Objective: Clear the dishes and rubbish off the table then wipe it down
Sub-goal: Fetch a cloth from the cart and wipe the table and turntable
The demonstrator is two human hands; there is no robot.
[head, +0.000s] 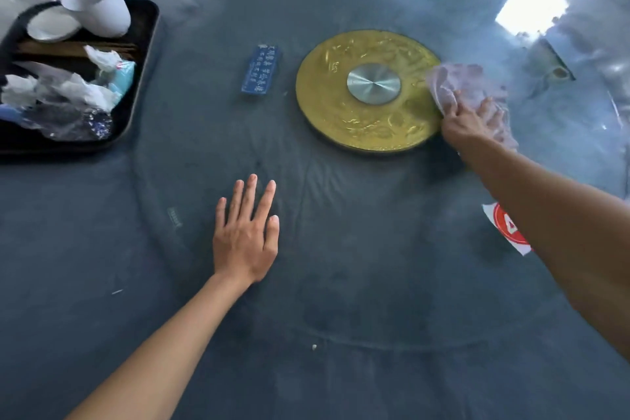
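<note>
A pale pinkish cloth (456,82) lies on the glass turntable (341,249) at the right edge of its gold hub (364,89). My right hand (472,119) presses on the cloth and grips it. My left hand (245,232) rests flat on the glass nearer me, fingers spread, holding nothing. A black tray (143,54) at the far left holds a white bowl (51,24), stacked white cups (99,7), chopsticks and crumpled tissues and wrappers (64,95).
A blue printed card (261,69) lies under the glass left of the hub. A red and white sticker (508,228) shows by my right forearm. A small white crumb (314,347) sits near the glass rim. The dark blue tablecloth (68,266) surrounds the turntable.
</note>
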